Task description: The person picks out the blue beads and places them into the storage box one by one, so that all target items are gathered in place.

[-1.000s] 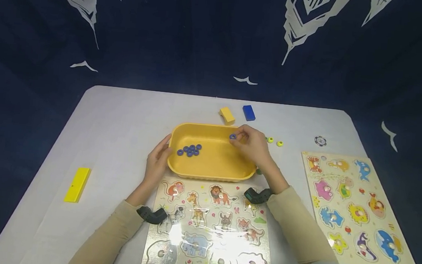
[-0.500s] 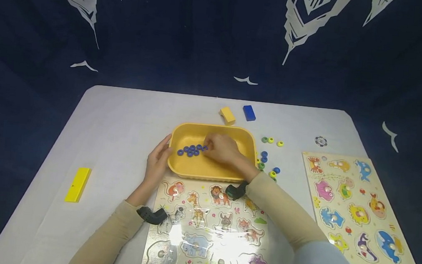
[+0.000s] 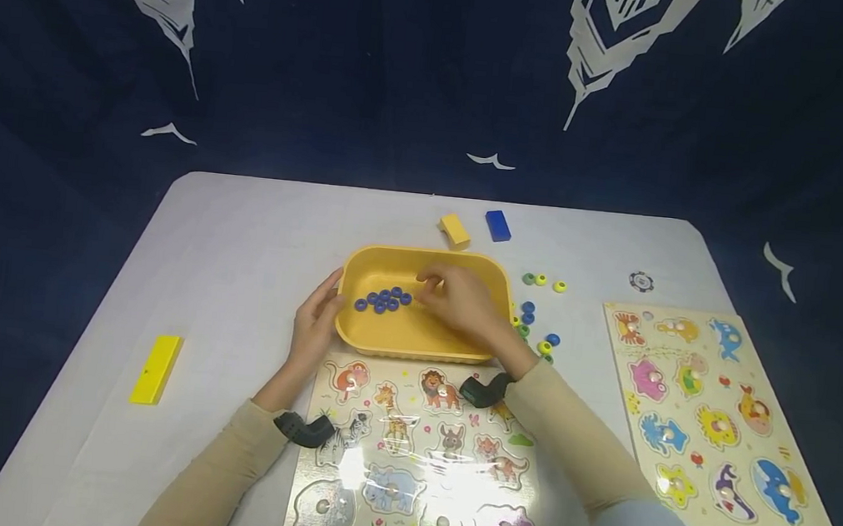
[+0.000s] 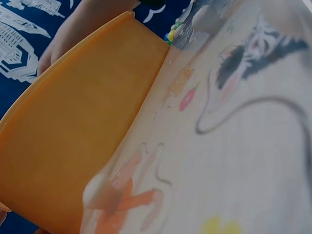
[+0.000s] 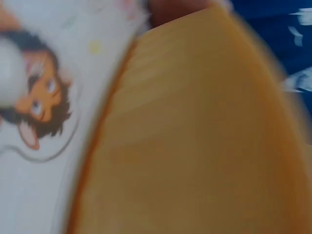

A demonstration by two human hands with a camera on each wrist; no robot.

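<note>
A yellow plastic tray (image 3: 422, 345) stands at the middle of the table, with several blue-purple beads (image 3: 384, 295) clustered inside its left half. My left hand (image 3: 313, 325) holds the tray's left end, thumb at the rim and fingers along the outer side. Inside the tray's right half hovers my right hand (image 3: 463, 304), its fingers loosely bent just right of the beads. I see no bead between them. The left wrist view shows the tray's outer wall (image 4: 83, 122) and part of the right hand (image 4: 61, 51). The right wrist view, blurred, shows mostly the tray wall (image 5: 185, 131).
Green, yellow and blue beads (image 3: 527, 312) lie right of the tray. Behind it are a yellow block (image 3: 454, 231) and a blue block (image 3: 497, 225). An animal puzzle board (image 3: 407, 429) lies in front, a sea-animal board (image 3: 716, 422) at right, and a yellow bar (image 3: 155, 369) at left.
My right hand brought a blue-purple bead from the tray's right side to the cluster and let it go there. It has since drawn slightly right. The left hand stayed on the tray.
</note>
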